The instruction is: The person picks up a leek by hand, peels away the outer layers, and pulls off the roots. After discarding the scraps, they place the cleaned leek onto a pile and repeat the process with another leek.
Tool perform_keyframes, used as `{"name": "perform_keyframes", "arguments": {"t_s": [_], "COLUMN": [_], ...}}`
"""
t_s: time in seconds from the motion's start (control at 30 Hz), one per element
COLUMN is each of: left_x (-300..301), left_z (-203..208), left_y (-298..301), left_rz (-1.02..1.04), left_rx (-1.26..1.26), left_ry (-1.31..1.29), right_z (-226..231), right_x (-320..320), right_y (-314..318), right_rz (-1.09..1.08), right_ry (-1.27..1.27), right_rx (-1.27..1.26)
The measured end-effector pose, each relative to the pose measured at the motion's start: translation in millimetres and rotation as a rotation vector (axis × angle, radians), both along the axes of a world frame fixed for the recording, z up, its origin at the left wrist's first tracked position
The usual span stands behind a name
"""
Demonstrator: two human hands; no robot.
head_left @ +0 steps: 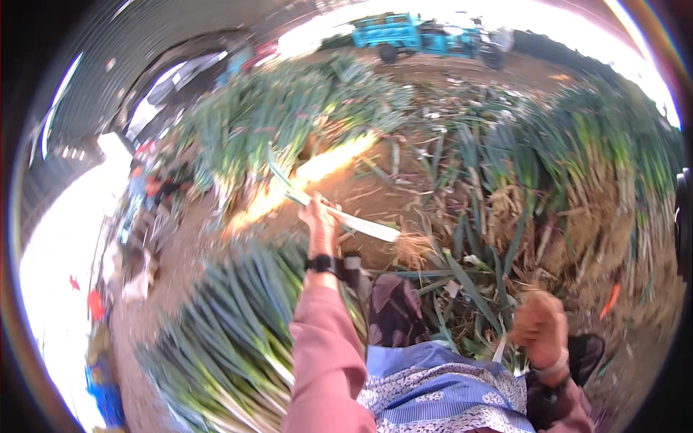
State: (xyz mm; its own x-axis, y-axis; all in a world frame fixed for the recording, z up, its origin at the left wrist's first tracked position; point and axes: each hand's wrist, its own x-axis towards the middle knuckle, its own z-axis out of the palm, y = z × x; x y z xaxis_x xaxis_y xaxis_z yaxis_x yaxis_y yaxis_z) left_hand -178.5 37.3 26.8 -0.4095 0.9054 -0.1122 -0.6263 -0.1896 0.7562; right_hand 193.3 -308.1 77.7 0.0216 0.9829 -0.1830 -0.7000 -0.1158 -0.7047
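Observation:
My left hand (318,214) is closed around the stalk of one long green onion (367,227), held out in front of me. Its green leaves point up and to the left, and the white shank ends on the right in a tuft of brown roots (414,249). Off to the right, my right hand (540,322) hangs above my knee, apart from that onion. Motion blurs its fingers, so what they hold, if anything, cannot be made out. Loose green leaves (473,289) lie on the ground between my knees and beside the right hand.
A large pile of trimmed green onions (231,339) lies by my left side. Rooted onions stand in bunches at the far left (289,119) and on the right (577,159). A blue three-wheeled cart (426,36) is parked at the back. An orange strip (610,302) lies at right.

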Motion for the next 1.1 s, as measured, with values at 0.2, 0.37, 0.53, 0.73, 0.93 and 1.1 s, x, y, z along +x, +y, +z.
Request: {"name": "perform_keyframes", "arguments": {"t_s": [0.2, 0.37, 0.53, 0.73, 0.93, 1.1], "left_x": [-178.8, -354.4, -378.7, -369.2, -336.1, -85.4], "left_z": [10.8, -40.1, -104.6, -161.1, -105.2, -7.4], "left_y": [-117.6, -335.4, -521.8, -556.4, -304.8, -125.2], "left_rz": [0.408, 0.904, 0.805, 0.491, 0.469, -0.033], "left_rx": [-0.138, -0.51, -1.077, -1.512, -0.632, -0.137], "left_ry": [0.458, 1.18, 1.392, 1.454, 1.398, 1.023], "right_z": [-41.1, -84.5, -103.0, -112.7, -137.8, -180.8], "right_x": [106.1, 112.4, 97.1, 45.5, 60.9, 71.8], "right_y": [11.1, 46.9, 55.8, 62.6, 95.8, 126.1], "right_rz": [-0.395, -0.271, 0.017, 0.451, 0.372, 0.548], "right_ry": [-0.412, -0.792, -1.009, -1.867, -1.835, -1.801], "right_rx": [0.042, 0.003, -0.077, 0.115, 0.306, 0.076]}}
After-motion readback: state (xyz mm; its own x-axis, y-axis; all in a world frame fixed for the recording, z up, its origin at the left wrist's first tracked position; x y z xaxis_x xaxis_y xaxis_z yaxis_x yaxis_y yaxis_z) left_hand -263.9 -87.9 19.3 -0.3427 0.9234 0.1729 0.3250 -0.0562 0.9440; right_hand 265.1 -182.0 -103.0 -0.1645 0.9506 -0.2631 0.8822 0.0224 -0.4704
